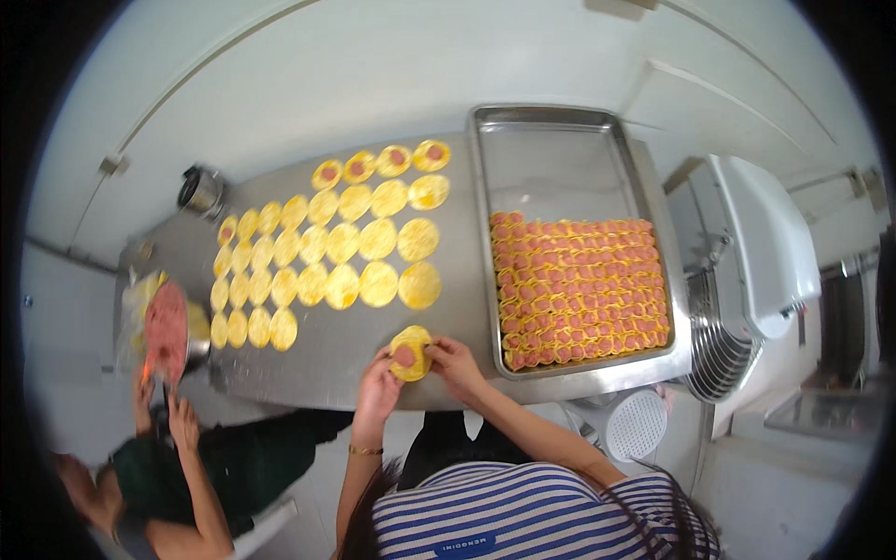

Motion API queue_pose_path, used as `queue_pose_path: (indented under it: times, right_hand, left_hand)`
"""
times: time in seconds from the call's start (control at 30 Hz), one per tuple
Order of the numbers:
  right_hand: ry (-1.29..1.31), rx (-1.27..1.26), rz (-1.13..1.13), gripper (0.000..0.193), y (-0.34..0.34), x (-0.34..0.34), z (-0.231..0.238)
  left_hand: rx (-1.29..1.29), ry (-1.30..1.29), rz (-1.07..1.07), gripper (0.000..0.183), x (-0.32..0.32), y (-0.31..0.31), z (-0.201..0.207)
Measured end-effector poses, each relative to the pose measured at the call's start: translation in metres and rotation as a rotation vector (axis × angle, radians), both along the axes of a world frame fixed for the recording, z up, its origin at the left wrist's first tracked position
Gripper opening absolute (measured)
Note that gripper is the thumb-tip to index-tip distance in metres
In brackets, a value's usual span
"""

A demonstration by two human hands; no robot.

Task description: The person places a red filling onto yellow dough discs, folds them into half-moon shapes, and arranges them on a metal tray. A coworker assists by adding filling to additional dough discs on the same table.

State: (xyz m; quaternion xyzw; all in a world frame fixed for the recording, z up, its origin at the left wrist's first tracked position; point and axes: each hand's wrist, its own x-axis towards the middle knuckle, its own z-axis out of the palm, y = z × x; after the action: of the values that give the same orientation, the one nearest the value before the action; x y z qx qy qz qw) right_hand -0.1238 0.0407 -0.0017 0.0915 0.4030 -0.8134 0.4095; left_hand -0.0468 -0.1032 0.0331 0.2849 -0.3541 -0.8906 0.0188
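Note:
Between my two hands, above the table's near edge, is a round yellow wrapper [419, 337] with a dab of pink meat filling [403, 357] on it. My left hand [376, 387] pinches its left side, and the fingers of my right hand [455, 367] are closed on its right side. Beyond them, rows of flat yellow wrappers [378, 284] lie on the steel table; several in the farthest row carry pink filling [394, 159]. To my right, a deep metal tray [484, 177] holds tightly packed rows of folded yellow dumplings [583, 294] with pink tops.
At the left, a co-worker's hands [184, 425] are beside a steel bowl [197, 347] of pink meat [166, 327]. A dark metal container [201, 191] stands at the table's far left. Right of the tray are a white appliance [761, 243] and a wire rack [723, 350]; a perforated round stool [637, 426] stands below.

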Motion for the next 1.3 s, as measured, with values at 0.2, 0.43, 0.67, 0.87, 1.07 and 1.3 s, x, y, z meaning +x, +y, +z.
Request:
queue_pose_path:
  times: [0.2, 0.43, 0.67, 0.87, 1.07, 1.3]
  right_hand:
    - [0.487, 0.472, 0.106, 0.017, 0.022, 0.015, -0.044]
    - [0.719, 0.603, 0.083, 0.022, 0.033, 0.02, -0.045]
    - [0.737, 0.478, 0.055, 0.024, 0.041, 0.019, -0.042]
    - [0.539, 0.162, 0.043, 0.022, 0.045, 0.019, -0.049]
    - [0.463, 0.202, -0.044, 0.022, 0.038, 0.021, -0.039]
    - [0.535, 0.221, -0.013, 0.03, 0.039, 0.031, -0.015]
  left_hand:
    - [-0.5, -0.27, -0.073, 0.031, 0.023, 0.038, -0.034]
    - [-0.862, -0.261, -0.071, 0.03, 0.032, 0.055, -0.043]
    - [-0.642, -0.185, -0.013, 0.034, 0.027, 0.065, -0.035]
    - [-0.521, -0.165, -0.021, 0.03, 0.023, 0.062, -0.043]
    - [-0.418, -0.06, 0.011, 0.014, 0.026, 0.049, -0.046]
    - [-0.368, 0.032, -0.061, 0.007, 0.026, 0.041, -0.03]
